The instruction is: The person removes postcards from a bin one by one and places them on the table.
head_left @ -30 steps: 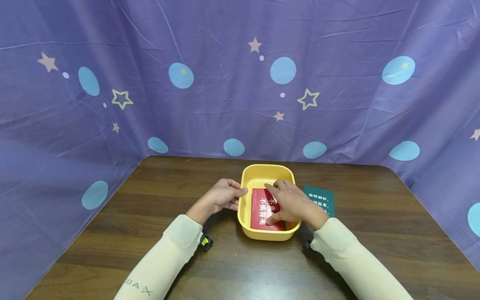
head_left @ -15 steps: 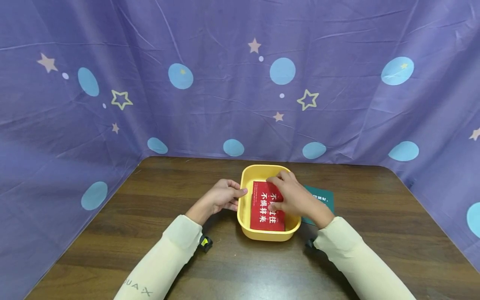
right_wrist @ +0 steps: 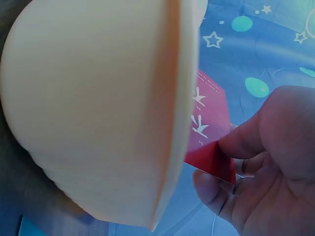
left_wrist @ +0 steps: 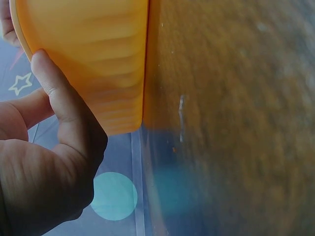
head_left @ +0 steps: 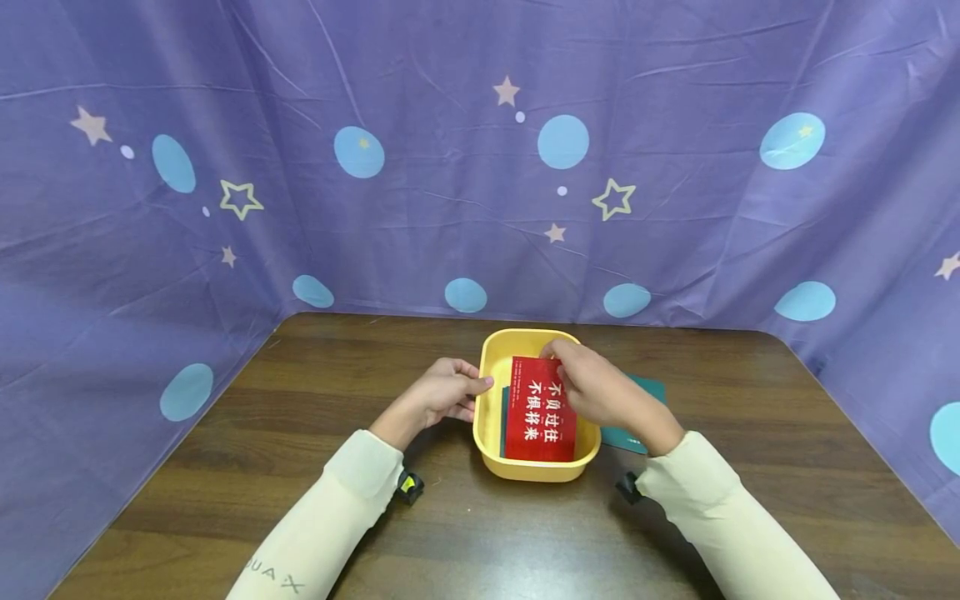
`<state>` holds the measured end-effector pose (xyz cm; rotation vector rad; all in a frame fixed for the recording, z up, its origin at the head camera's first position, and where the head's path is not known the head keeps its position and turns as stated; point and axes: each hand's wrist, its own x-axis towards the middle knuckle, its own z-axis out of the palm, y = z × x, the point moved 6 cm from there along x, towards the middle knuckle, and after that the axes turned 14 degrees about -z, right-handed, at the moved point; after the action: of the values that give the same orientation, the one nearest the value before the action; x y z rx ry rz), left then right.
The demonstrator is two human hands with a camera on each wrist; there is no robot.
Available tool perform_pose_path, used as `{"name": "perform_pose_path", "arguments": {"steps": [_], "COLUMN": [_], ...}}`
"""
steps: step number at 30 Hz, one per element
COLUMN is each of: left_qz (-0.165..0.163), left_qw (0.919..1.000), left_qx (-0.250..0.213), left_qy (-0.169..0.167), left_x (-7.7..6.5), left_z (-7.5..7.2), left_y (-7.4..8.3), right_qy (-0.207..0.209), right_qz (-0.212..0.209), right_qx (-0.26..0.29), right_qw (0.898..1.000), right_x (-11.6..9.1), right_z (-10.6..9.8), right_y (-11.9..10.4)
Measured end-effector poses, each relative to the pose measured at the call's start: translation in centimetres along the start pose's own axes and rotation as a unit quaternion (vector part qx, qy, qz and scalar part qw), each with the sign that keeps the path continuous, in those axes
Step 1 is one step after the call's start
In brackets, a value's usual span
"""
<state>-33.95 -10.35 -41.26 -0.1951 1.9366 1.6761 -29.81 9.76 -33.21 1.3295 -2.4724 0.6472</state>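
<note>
A yellow plastic bin (head_left: 540, 472) stands on the table, and my left hand (head_left: 442, 390) holds its left rim; the left wrist view has the thumb (left_wrist: 61, 91) against the wall by the rim. Inside the bin, my right hand (head_left: 603, 390) pinches the edge of a red booklet (head_left: 536, 425) with white characters. That booklet is tilted, its right side raised, and the right wrist view shows thumb and fingers at its corner (right_wrist: 221, 162). Under it, a strip of a teal booklet (head_left: 505, 425) shows in the bin. Another teal booklet (head_left: 626, 440) lies right of the bin, partly covered by my right arm.
The brown wooden table (head_left: 480, 542) extends around the bin. A purple curtain (head_left: 450, 208) with stars and dots hangs along the back and sides. A dark wrist strap device (head_left: 409, 486) sits under my left sleeve.
My right hand went from resting on the flat red booklet to its far right edge and lifted it, shifting it slightly right and uncovering teal beneath. The left hand stayed at the rim.
</note>
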Motion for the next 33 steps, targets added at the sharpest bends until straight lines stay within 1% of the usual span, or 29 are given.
{"name": "perform_pose_path", "arguments": {"steps": [4,7,10,14,17,21,24,28,33], "left_qz": [-0.002,-0.003,-0.004,-0.004,-0.003,-0.004,-0.007,-0.012,-0.014], "left_qw": [1.0000,1.0000,1.0000,1.0000,1.0000,0.9999,0.9999,0.9999,0.9998], "left_qx": [0.003,0.004,0.005,0.005,0.007,0.010,0.010,0.010,0.013], "left_qy": [-0.002,-0.002,-0.002,-0.002,0.000,0.001,0.005,0.007,0.005], "left_x": [0.0,-0.1,-0.1,-0.1,0.0,-0.1,-0.2,-0.1,0.0], "left_z": [0.0,0.0,0.0,0.0,-0.1,-0.1,-0.1,-0.2,-0.1], "left_y": [0.0,0.1,0.1,0.1,0.1,0.0,0.0,0.0,0.0], "right_qy": [0.003,0.014,0.031,0.066,0.099,0.142,0.168,0.189,0.210], "right_qz": [0.003,-0.001,-0.007,-0.017,-0.030,-0.058,-0.069,-0.061,-0.051], "right_qx": [0.002,0.002,-0.001,-0.004,-0.007,-0.022,-0.026,-0.027,-0.045], "right_qw": [1.000,1.000,0.999,0.998,0.995,0.988,0.983,0.980,0.975], "right_x": [0.0,-0.1,-0.2,-0.4,-0.6,-0.8,-1.0,-1.5,-2.3], "right_z": [-0.6,-1.3,-2.2,-3.7,-4.7,-5.9,-6.7,-7.9,-9.2], "right_y": [-0.2,-0.4,-0.6,-0.8,-0.9,-0.8,-0.6,-0.1,0.6]}}
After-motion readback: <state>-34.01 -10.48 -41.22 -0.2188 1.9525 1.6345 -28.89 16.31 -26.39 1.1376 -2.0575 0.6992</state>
